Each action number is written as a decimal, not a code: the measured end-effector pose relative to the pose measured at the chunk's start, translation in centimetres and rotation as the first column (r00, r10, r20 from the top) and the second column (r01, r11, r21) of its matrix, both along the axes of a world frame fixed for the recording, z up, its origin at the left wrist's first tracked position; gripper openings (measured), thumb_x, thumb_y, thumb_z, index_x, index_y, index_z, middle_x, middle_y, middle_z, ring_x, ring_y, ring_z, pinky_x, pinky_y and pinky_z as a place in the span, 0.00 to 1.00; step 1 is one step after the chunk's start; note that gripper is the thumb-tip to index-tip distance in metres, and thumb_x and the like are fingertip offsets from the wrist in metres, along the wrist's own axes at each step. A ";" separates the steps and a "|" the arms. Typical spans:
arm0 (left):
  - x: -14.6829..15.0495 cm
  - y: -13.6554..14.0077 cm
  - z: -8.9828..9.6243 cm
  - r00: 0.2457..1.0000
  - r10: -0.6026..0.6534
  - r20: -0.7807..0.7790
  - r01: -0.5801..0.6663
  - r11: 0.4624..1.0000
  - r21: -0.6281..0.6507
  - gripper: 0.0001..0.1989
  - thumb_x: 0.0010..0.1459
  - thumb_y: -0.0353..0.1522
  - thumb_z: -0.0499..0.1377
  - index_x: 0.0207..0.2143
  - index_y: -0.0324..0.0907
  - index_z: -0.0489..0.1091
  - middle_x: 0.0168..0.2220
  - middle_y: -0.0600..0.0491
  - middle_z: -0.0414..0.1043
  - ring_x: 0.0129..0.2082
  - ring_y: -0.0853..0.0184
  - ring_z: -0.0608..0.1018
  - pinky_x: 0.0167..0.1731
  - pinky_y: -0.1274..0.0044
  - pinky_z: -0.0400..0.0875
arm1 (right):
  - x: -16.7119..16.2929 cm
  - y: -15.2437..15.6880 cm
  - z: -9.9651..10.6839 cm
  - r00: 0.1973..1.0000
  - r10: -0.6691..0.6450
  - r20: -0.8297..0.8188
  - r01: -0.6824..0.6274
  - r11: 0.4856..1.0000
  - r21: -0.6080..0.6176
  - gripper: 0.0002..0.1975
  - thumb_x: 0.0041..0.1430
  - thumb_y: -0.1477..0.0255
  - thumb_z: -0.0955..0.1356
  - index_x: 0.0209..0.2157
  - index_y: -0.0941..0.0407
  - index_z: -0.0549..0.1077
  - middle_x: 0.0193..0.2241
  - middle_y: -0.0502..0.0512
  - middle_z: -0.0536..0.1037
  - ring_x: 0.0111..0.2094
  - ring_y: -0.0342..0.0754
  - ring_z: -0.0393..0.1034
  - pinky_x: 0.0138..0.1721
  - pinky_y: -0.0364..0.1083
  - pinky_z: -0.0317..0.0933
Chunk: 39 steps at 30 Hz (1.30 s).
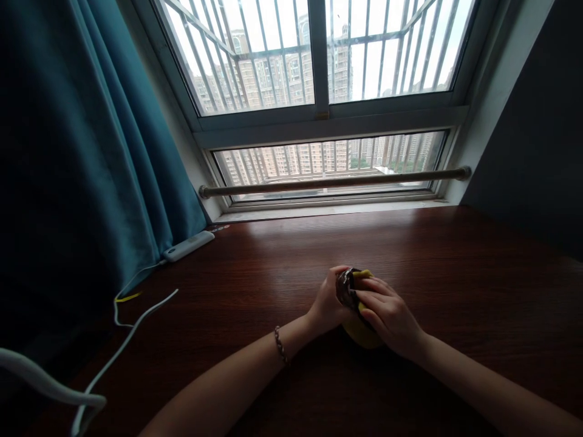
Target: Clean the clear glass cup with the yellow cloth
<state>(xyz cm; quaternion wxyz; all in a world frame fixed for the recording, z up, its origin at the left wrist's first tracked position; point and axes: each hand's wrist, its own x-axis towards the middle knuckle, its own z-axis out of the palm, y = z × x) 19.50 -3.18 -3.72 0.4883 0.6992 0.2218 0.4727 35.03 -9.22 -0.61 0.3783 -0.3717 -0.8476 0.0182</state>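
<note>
My left hand (328,302) is wrapped round a small dark brown, shiny object (345,289), whose kind I cannot make out. From the other side my right hand (392,314) presses a yellow cloth (362,332) against it with bent fingers. Part of the cloth shows above the right fingertips, and a larger fold hangs below both hands. The two hands meet over the middle of the dark red-brown wooden table (255,267). Much of the brown object is covered by the fingers and the cloth.
A white power strip (189,246) lies at the table's back left, beside a blue curtain (136,152). White cables (132,334) run along the left side, near a yellow strip (128,298). A metal rail (337,181) crosses the window behind the table.
</note>
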 end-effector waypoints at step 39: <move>0.1 0.0 0.2 0.955 0.277 -0.104 -0.220 0.901 0.374 0.35 0.40 0.32 0.65 0.50 0.42 0.51 0.49 0.44 0.56 0.47 0.57 0.63 0.46 0.66 0.60 | -0.8 -0.4 -1.1 0.974 -0.150 0.172 0.167 0.982 -0.085 0.39 0.53 0.64 0.66 0.58 0.63 0.42 0.53 0.64 0.55 0.55 0.58 0.41 0.55 0.57 0.38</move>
